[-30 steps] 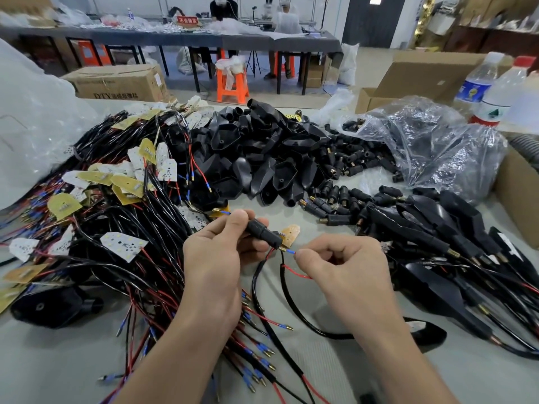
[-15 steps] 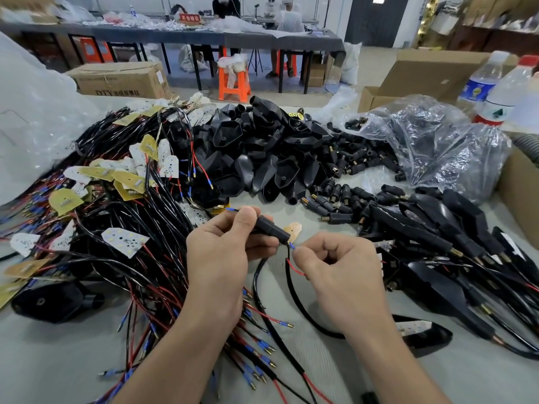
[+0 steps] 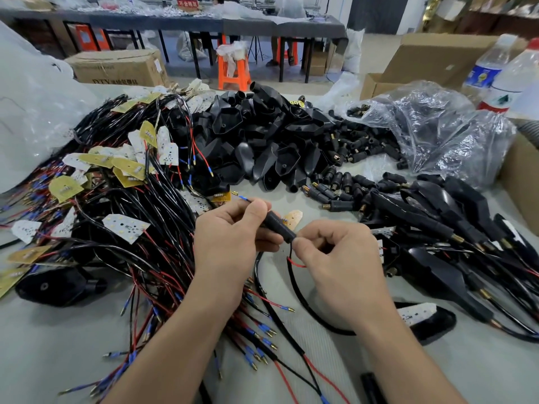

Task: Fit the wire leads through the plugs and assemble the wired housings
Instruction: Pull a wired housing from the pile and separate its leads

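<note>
My left hand (image 3: 230,240) pinches a black cylindrical plug (image 3: 278,226) between thumb and fingers; a blue-tipped lead (image 3: 243,198) sticks out past the thumb on the plug's far side. My right hand (image 3: 335,258) pinches the wire right at the plug's near end, where a red lead (image 3: 296,263) and a black cable (image 3: 294,290) hang down. The black cable loops along the table to a black housing with a white LED board (image 3: 423,314) lying at the lower right.
A tangle of wired LED boards (image 3: 116,185) fills the left. Empty black housings (image 3: 262,141) are heaped at centre back, loose plugs (image 3: 350,147) spill from a plastic bag (image 3: 437,126), and assembled housings (image 3: 452,223) lie on the right. Bottles (image 3: 495,77) and cardboard boxes stand behind.
My right hand has slid up the wire until its fingertips meet the plug's near end. The blue lead tip that showed between the hands is now hidden, and one emerges beyond my left thumb.
</note>
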The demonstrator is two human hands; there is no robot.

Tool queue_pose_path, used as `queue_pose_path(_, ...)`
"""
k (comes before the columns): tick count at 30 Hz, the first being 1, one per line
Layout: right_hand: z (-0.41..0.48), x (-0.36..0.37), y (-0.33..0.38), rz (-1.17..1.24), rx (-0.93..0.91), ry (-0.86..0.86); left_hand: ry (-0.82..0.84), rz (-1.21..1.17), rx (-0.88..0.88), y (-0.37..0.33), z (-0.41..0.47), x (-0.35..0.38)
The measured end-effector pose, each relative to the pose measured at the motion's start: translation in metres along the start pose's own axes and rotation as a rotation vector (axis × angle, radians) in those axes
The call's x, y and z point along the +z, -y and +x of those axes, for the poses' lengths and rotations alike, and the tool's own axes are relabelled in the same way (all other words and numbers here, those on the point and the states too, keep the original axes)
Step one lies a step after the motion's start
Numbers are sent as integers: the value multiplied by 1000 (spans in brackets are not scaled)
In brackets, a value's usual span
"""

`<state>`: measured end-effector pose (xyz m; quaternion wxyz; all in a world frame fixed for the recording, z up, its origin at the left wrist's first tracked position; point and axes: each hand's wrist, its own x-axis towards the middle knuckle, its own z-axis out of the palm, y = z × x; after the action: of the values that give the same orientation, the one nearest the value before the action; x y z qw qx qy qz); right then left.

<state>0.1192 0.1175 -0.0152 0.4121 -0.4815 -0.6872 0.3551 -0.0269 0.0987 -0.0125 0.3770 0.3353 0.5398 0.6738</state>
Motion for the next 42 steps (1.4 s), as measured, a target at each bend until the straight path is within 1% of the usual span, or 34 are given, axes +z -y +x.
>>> queue_pose_path(3,0,-1,1,134,76,-20,-3,-44,-34,1,1,0)
queue_pose_path(7,3,-4,6,479,228,13,-16,-102,-85,1,3,-2)
queue_pose_path(9,3,-9,6,569,257,28,-31,-113,-87,1,3,-2)
queue_pose_path(13,0,-14,4,494,218,68,-67,-128,-57,-1,4,-3)
queue_pose_path(17,-1,-11,2,393,205,78,-50,-132,-45,-1,4,-4)
queue_pose_path(19,-1,-11,2,267,170,64,-31,-123,-60,-2,5,-4)
queue_pose_path(23,-4,-11,0,30,27,69,-4,-91,-70,-3,3,-4)
queue_pose_path(26,-6,-10,-1,-98,-39,50,68,-24,-59,-1,-1,1)
queue_pose_path(28,-4,-9,-3,-90,5,5,98,-27,-82,-1,-1,1)
queue_pose_path(29,-3,-9,-3,-40,54,-12,101,-34,-92,-2,0,0)
queue_pose_path(32,0,-9,-1,227,178,-34,48,-58,-73,-3,4,-5)
queue_pose_path(33,-1,-10,0,260,183,-26,22,-68,-57,-4,4,-6)
queue_pose_path(36,-6,-9,3,168,121,45,-22,-97,-38,-5,3,-5)
queue_pose_path(37,-7,-6,2,137,106,46,-27,-102,-40,-5,3,-5)
queue_pose_path(40,-8,2,-3,27,35,-26,-27,-126,-42,-6,4,-6)
queue_pose_path(42,-9,4,-6,-104,-51,-65,-10,-104,-38,-5,4,-6)
